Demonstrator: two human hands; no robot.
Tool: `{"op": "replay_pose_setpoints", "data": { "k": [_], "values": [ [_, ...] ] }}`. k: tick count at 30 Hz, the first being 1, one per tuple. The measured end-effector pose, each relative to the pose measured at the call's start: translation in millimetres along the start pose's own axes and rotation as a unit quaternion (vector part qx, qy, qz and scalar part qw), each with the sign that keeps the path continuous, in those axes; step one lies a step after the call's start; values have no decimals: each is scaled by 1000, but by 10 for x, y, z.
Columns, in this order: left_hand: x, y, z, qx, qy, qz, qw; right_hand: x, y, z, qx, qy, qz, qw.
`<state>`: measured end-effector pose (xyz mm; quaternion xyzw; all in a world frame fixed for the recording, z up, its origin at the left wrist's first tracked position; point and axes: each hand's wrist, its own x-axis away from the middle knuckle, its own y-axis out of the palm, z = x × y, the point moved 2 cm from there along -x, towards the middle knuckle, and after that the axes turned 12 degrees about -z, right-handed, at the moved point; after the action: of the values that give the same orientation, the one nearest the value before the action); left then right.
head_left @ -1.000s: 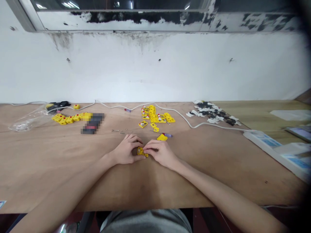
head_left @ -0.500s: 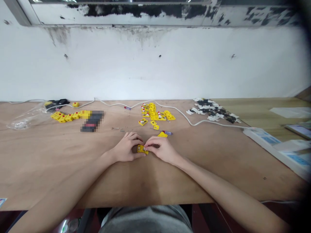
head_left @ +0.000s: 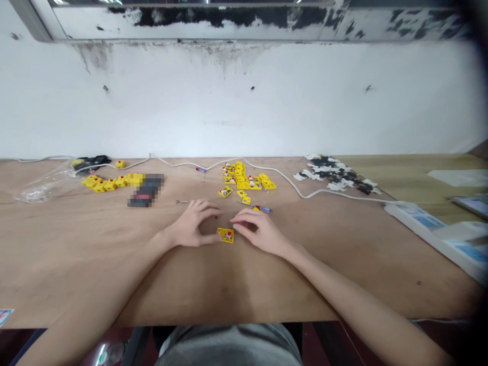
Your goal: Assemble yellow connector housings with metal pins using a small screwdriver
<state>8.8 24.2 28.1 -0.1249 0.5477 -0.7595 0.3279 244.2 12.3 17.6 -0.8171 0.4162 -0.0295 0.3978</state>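
Observation:
A small yellow plastic module [head_left: 225, 235] with a red-and-white centre lies flat on the plywood table [head_left: 95, 264]. My left hand [head_left: 192, 226] rests to its left, with the thumb close beside its left edge. On the other side, my right hand [head_left: 257, 230] sits with curled fingers just above and to the right of it. Neither hand holds anything. A screwdriver [head_left: 263, 208] with a red and blue handle lies beyond my right fingertips.
Yellow modules [head_left: 240, 178] are heaped at the back centre, and a row of yellow blocks [head_left: 110, 182] lies at the back left near a plastic bag [head_left: 38, 192]. A white cable [head_left: 274, 175] runs to a power strip [head_left: 412, 216]. Black-and-white pieces [head_left: 335, 175] lie at the back right.
My hands have moved apart and let go of the yellow module. It now lies flat on the table between them, where both hands were pinching it before.

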Motion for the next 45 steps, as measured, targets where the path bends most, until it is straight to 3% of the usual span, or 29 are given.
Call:
{"op": "replay_pose_setpoints", "data": {
  "k": [3,6,9,13,18,20,24,27,34,39,43,45],
  "values": [
    [135,-241,-363,-62,-95,68,991,23,-167,115,75,7,25,997],
    [324,-404,-781,-115,-204,126,964,46,-320,264,142,41,51,988],
    [468,-431,-1061,-95,-237,104,961,74,-422,411,204,86,68,973],
    [533,-394,-1191,-61,-240,64,967,106,-471,570,238,147,73,957],
    [445,-354,-1061,-80,-226,84,967,93,-437,667,205,180,65,960],
    [345,-292,-879,-86,-196,89,973,83,-429,672,190,181,68,963],
    [77,-43,-399,-73,-91,36,993,79,-431,680,155,183,69,968],
    [-52,129,-203,-53,-101,39,993,87,-430,717,97,190,74,974],
    [-78,257,-233,42,-96,69,992,91,-465,764,21,178,90,980],
    [-76,244,-193,46,-92,58,993,112,-520,736,128,194,35,972],
    [-5,39,-287,9,-119,38,992,126,-531,745,102,216,28,971],
    [92,-150,-437,-57,-171,56,982,128,-525,754,73,227,26,971]
  ]
}}
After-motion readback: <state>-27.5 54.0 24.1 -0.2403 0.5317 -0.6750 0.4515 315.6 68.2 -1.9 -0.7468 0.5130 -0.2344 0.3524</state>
